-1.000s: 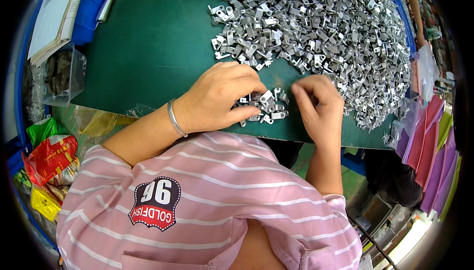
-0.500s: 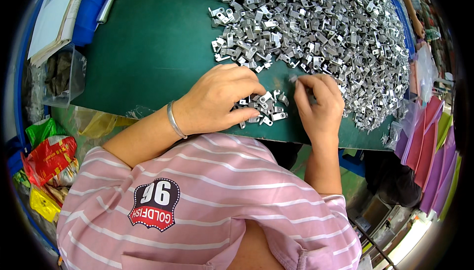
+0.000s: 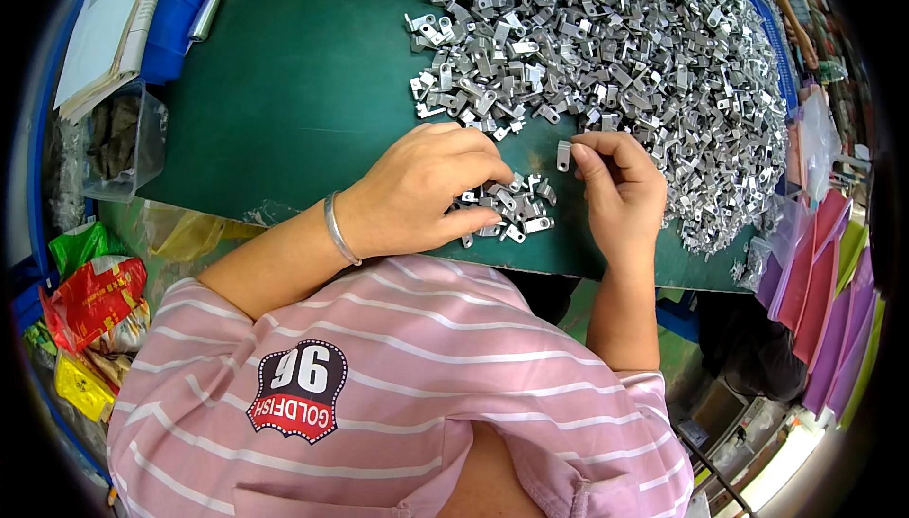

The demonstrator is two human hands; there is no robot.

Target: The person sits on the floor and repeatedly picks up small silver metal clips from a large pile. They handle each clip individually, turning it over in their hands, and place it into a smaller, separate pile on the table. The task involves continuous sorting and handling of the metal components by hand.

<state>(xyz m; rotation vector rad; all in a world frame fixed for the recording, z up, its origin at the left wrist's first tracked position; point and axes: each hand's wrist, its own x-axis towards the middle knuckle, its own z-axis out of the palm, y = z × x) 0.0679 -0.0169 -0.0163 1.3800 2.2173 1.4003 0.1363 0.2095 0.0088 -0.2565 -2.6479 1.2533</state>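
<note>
A broad heap of small silvery metal brackets (image 3: 606, 44) covers the far right of the green table. In my right hand (image 3: 620, 182), thumb and forefinger pinch a single metal bracket (image 3: 563, 155), held a little short of the heap's near edge. My left hand (image 3: 431, 187), with a bangle at the wrist, rests on the table. Its thumb and fingers are spread in a curve around the left side of a small pile of brackets (image 3: 519, 205). Part of that small pile is hidden under the left fingers.
The green tabletop (image 3: 275, 101) extends to the left. Papers (image 3: 109, 26), a blue bin (image 3: 175, 21) and a clear plastic box (image 3: 142, 144) stand at the left edge. Coloured folders (image 3: 819, 272) hang at the right. Another person's arm (image 3: 786, 7) shows at the far right.
The bracket in my right hand, blurred before, now shows clearly, and its flat side has turned into view. That hand has shifted slightly right. My left hand has stayed in place.
</note>
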